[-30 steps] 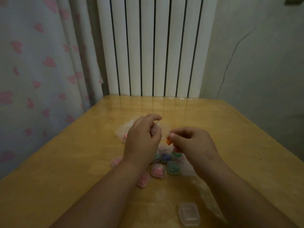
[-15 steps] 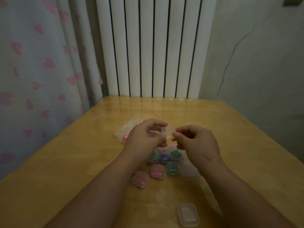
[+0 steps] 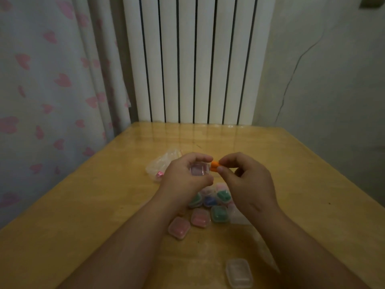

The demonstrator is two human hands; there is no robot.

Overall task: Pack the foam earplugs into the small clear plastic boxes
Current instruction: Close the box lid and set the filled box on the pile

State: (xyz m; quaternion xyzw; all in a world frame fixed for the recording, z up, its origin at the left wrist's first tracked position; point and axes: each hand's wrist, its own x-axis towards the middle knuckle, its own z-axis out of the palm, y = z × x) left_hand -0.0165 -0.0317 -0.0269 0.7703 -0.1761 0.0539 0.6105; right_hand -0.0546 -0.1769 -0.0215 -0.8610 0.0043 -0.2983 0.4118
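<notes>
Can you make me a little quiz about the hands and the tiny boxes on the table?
1. True or false: the right hand pinches orange earplugs in its fingers.
2. What does the left hand hold? A) a small clear box B) a spoon C) a pencil
3. Fill in: the clear box nearest the camera lies on the ____.

Key: 1 true; 2 A; 3 table.
</notes>
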